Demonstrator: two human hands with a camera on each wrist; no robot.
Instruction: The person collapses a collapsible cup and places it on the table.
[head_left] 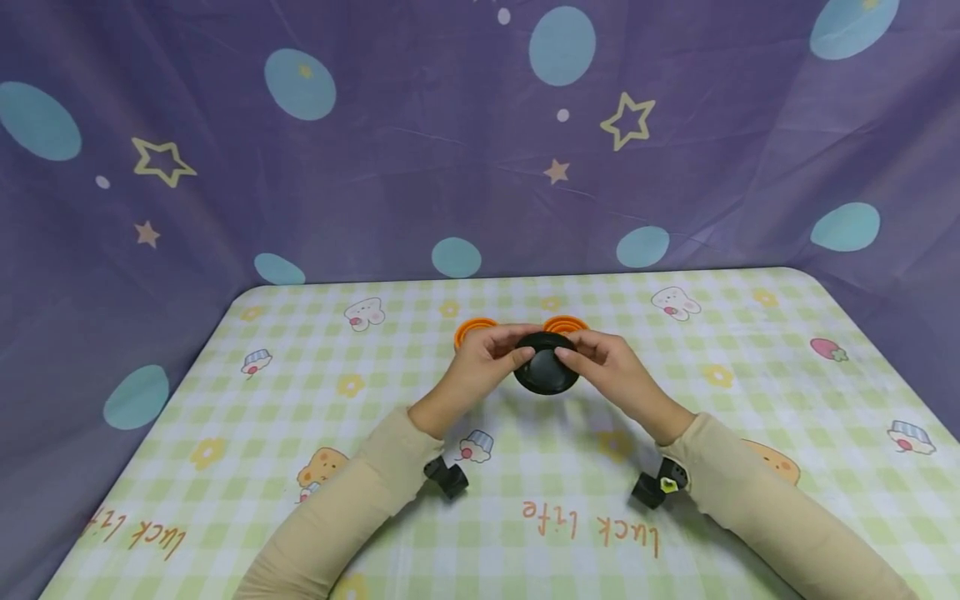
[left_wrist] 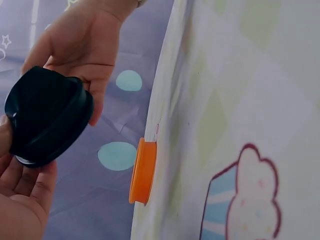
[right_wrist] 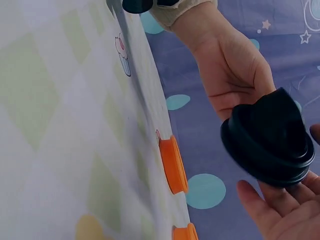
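A black cup lid [head_left: 546,372] with a raised, sloped part on top is held up over the table between both hands. My left hand [head_left: 491,354] grips its left side, thumb on the near face and fingers behind. On the opposite side my right hand [head_left: 606,362] pinches the rim the same way. Both wrist views show the lid [left_wrist: 47,117] from the side, with its stepped rim [right_wrist: 265,160]. Just beyond the hands lie two orange ringed round pieces [head_left: 566,324], partly hidden by the fingers; one orange piece [left_wrist: 144,171] appears low and flat in the left wrist view.
The table [head_left: 262,400] wears a green-and-white checked cloth printed with flowers, cupcakes and lettering. A purple curtain [head_left: 420,150] with teal ovals and stars hangs behind its far edge. Small black cameras [head_left: 446,477] sit at both wrists.
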